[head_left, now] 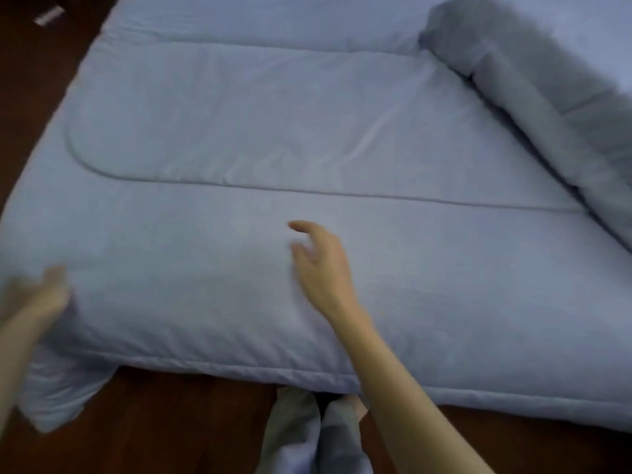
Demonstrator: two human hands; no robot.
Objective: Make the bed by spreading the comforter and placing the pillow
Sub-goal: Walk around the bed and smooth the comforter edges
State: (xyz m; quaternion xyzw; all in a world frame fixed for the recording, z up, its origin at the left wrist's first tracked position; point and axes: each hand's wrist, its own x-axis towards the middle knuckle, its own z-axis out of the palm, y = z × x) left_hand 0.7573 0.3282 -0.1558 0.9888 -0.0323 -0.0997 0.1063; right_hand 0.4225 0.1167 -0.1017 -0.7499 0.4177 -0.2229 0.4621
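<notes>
A pale blue quilted comforter (pixel 260 138) lies spread flat over the low bed, filling most of the view. At the upper right a part of it is folded back into a thick roll (pixel 533 83). My right hand (pixel 321 261) hovers over the comforter's near middle, fingers apart, holding nothing. My left hand (pixel 44 295) is blurred at the comforter's near left edge, pressed against the fabric; its grip is unclear. A corner of the comforter (pixel 58 395) hangs over the near left edge onto the floor. No pillow is visible.
Dark wooden floor (pixel 164 429) runs along the left and near sides of the bed. My legs in light trousers (pixel 307 436) stand at the near edge. A small pale object (pixel 49 15) lies on the floor at the top left.
</notes>
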